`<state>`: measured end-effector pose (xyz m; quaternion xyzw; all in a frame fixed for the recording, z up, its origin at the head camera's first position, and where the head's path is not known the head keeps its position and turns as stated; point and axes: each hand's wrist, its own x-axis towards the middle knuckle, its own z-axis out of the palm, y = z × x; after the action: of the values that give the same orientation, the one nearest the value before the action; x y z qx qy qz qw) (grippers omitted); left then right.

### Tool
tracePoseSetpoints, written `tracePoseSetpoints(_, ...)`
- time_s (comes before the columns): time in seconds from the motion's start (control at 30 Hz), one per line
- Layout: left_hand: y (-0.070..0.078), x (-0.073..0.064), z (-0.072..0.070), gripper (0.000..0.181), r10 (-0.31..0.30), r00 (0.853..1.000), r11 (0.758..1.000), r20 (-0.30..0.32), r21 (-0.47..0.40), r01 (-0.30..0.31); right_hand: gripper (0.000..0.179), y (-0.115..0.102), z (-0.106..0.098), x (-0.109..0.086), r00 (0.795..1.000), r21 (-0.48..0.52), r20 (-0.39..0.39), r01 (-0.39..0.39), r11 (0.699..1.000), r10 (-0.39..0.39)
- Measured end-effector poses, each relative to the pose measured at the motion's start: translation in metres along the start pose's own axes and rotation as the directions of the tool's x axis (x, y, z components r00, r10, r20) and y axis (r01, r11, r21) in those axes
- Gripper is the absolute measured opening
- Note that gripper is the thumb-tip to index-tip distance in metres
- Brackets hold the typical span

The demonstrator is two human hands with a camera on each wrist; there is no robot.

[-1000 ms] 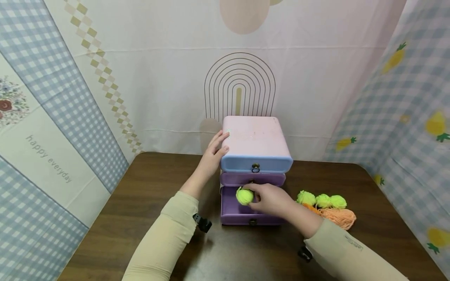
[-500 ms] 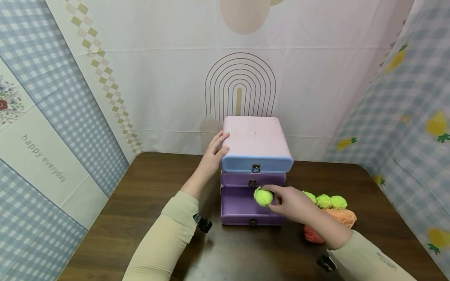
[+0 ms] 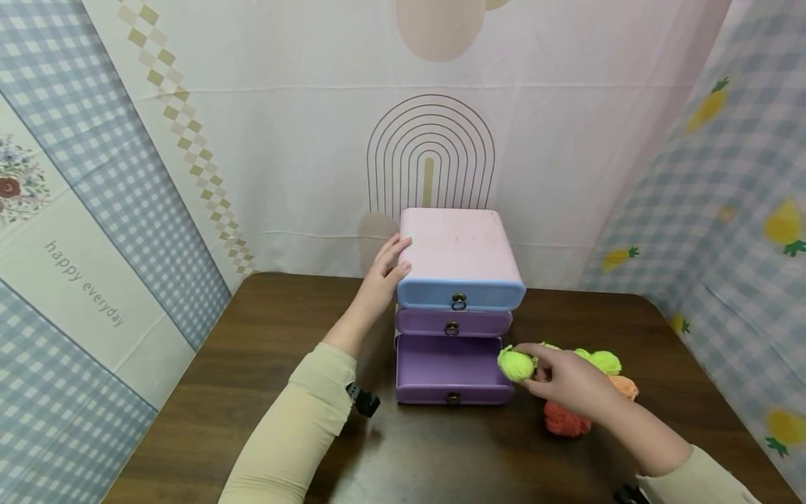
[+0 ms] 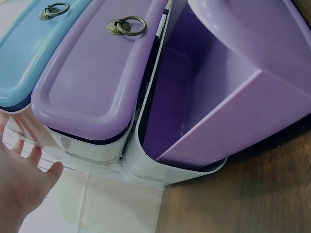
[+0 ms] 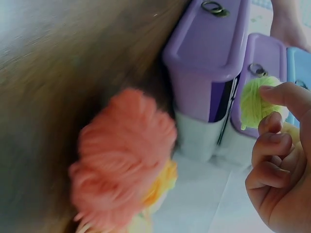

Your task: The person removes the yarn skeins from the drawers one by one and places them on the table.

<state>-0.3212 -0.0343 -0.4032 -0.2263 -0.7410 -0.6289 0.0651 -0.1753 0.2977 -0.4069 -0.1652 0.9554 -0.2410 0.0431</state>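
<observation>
A small chest of drawers (image 3: 456,245) with a pink top stands on the table. My left hand (image 3: 379,281) rests against its left side, fingers extended along the top edge. The lowest purple drawer (image 3: 453,396) is pulled out, its inside showing in the left wrist view. Just right of that drawer, my right hand (image 3: 574,381) pinches a yellow-green ball of yarn (image 3: 515,365) between thumb and fingers. Beneath and behind this hand lie a coral-red yarn ball (image 3: 567,420), a peach yarn skein (image 3: 625,386) and other yellow-green yarn balls (image 3: 606,362), partly hidden.
Above the open drawer are a purple middle drawer (image 3: 453,323) and a blue top drawer (image 3: 491,295), each with a ring pull. The brown wooden table (image 3: 283,322) meets a patterned cloth backdrop (image 3: 302,175) behind. An orange-yellow yarn piece (image 5: 160,184) lies by the coral ball.
My right hand has moved right with the yellow-green yarn ball, from over the open drawer to beside it. The coral-red ball has come into view. My left hand has stayed on the chest.
</observation>
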Motion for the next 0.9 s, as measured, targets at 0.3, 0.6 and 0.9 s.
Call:
tracePoseSetpoints(0.3,0.000,0.000,0.001,0.049,-0.014,1.000,1.000,0.006,0.004,0.014,0.053,0.034,-0.005,-0.031,0.996,0.035,-0.046,-0.071,0.997,0.073)
tracePoseSetpoints(0.6,0.009,-0.002,-0.002,0.051,-0.013,0.999,1.000,0.040,0.004,0.013,0.055,0.068,-0.011,-0.068,0.982,0.036,-0.057,-0.178,0.983,0.180)
tracePoseSetpoints(0.9,0.042,-0.012,-0.004,0.053,-0.036,0.998,0.999,0.055,0.007,0.035,0.054,0.093,-0.011,-0.091,0.971,0.012,-0.072,-0.227,0.974,0.228)
